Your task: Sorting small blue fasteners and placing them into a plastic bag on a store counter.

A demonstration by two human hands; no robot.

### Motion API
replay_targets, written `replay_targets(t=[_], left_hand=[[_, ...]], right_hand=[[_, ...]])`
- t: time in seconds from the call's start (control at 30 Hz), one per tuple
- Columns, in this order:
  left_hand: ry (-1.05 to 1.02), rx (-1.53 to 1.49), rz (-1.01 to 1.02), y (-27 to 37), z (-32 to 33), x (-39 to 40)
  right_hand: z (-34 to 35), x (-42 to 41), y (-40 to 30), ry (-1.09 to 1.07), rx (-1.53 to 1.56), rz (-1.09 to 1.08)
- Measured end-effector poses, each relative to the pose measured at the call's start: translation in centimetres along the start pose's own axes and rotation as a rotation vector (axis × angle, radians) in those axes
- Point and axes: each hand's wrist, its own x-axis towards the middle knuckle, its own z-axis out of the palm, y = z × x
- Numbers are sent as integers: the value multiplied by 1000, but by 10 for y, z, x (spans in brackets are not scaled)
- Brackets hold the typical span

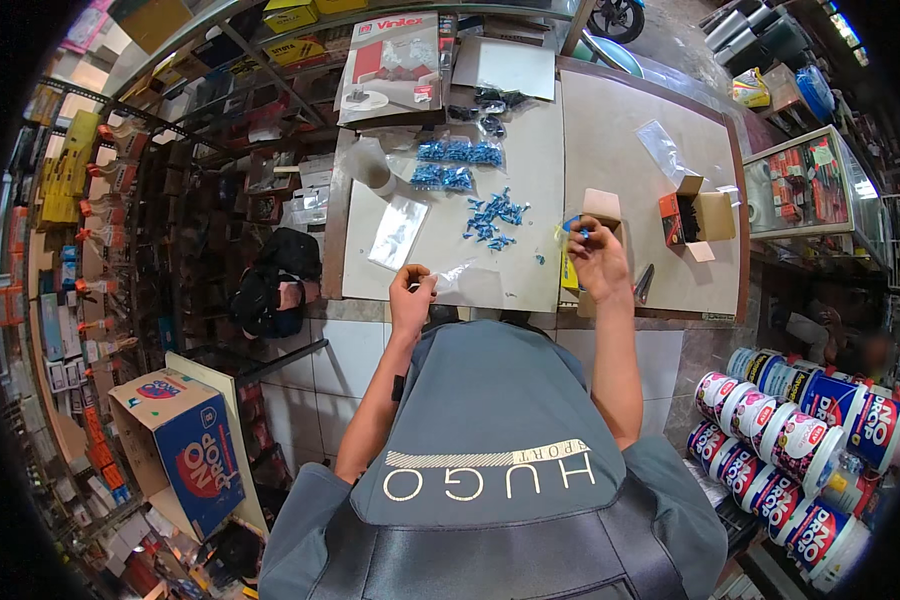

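My left hand [412,295] pinches the edge of a clear plastic bag [461,279] near the front edge of the table. My right hand [600,259] is raised over an opened cardboard box [601,202], its fingertips closed on small blue screws. Between the hands, a little farther away, lies a loose pile of blue screws [491,217]. One stray screw [540,259] sits apart from it. Beyond the pile are two filled bags of blue screws [459,152]. A stack of flat clear bags [398,232] lies beyond my left hand.
On the right are an open orange box of dark screws [679,217], a box cutter [644,283] and a clear sleeve [658,150]. A plastic cup [375,169] and a Vinilex carton [390,71] stand at the back left. Paint pails [784,450] are stacked at lower right.
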Motion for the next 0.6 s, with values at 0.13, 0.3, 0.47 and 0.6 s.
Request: replay_targets(t=[0.13,0.3,0.47,0.6], left_hand=[[4,10,21,-2,-2,0],[15,-2,17,-1,-5,-5],[32,-4,11,-5,-11,-11],[52,-21,4,-4,-12,-14]], right_hand=[[8,28,39,117,-281,8],[-6,57,80,263,-567,-142],[-7,69,91,327,-707,-88],[-12,77,92,284,-572,4]])
